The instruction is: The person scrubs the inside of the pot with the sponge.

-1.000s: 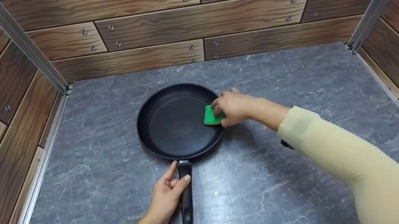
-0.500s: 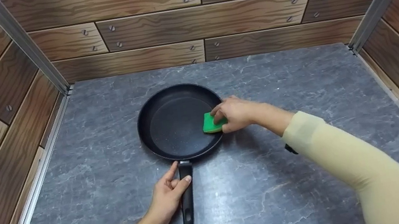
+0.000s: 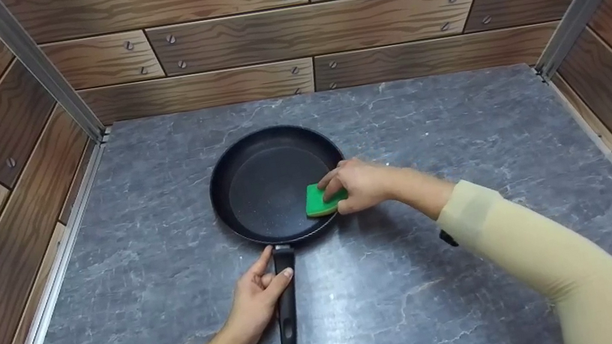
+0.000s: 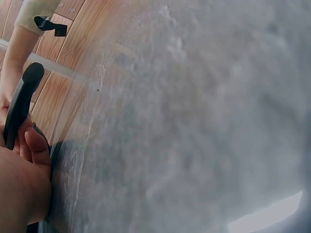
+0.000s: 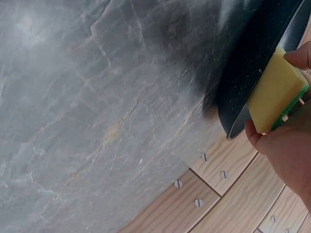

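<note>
A black frying pan (image 3: 265, 184) lies on the grey marbled tabletop, its handle (image 3: 287, 314) towards the person. The left hand (image 3: 255, 301) grips that handle near the pan, thumb on top; the left wrist view shows the handle (image 4: 23, 104) beside the fingers. At the pan's lower right inner side, the right hand (image 3: 361, 185) holds a sponge (image 3: 316, 201), green on top and yellow beneath. The right wrist view shows the yellow side of the sponge (image 5: 277, 92) against the pan wall, with thumb and fingers at its edges. The fingers partly cover the green face.
Wood-patterned walls (image 3: 315, 31) enclose the tabletop (image 3: 133, 271) at the back and both sides. Metal profiles run up the rear corners, and a pale strip (image 3: 51, 295) borders the left edge. A dark strap piece (image 3: 448, 237) hangs under the right sleeve.
The right hand has slid the sponge along the pan's right inner side, towards the person and slightly left. The left hand keeps its grip on the handle, and the pan has stayed put.
</note>
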Motion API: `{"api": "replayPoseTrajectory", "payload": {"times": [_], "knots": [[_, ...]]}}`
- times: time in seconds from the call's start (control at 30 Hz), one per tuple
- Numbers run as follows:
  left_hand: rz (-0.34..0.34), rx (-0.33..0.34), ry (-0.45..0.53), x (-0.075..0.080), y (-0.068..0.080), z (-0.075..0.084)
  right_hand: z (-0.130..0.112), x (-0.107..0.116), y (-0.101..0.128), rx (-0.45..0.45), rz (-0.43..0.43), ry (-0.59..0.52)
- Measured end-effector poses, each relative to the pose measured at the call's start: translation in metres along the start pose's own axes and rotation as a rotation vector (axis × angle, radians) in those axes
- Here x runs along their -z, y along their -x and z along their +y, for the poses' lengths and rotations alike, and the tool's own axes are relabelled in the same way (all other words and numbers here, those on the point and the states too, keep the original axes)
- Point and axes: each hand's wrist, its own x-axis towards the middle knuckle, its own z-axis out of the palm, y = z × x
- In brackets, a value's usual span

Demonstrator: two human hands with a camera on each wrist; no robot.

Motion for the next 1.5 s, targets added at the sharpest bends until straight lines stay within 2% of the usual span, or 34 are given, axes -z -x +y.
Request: {"api": "replayPoseTrajectory", "payload": {"times": [0.4,0.8,1.13,1.3,1.5], "knots": [[-0.008,0.012,0.007,0.000,0.001,0.001,-0.009,-0.012,-0.001,0.032,0.011,-0.062],[-0.012,0.015,-0.015,0.001,0.001,-0.001,-0.022,-0.022,-0.006,0.111,0.028,-0.077],[-0.014,0.016,-0.019,0.001,0.001,0.000,-0.031,-0.029,-0.012,0.142,0.031,-0.120],[-0.036,0.007,-0.022,0.001,0.001,0.000,-0.035,-0.033,-0.016,0.125,0.022,-0.163],[-0.040,0.008,-0.027,0.002,0.001,0.001,-0.041,-0.038,-0.021,0.141,0.037,-0.164]]}}
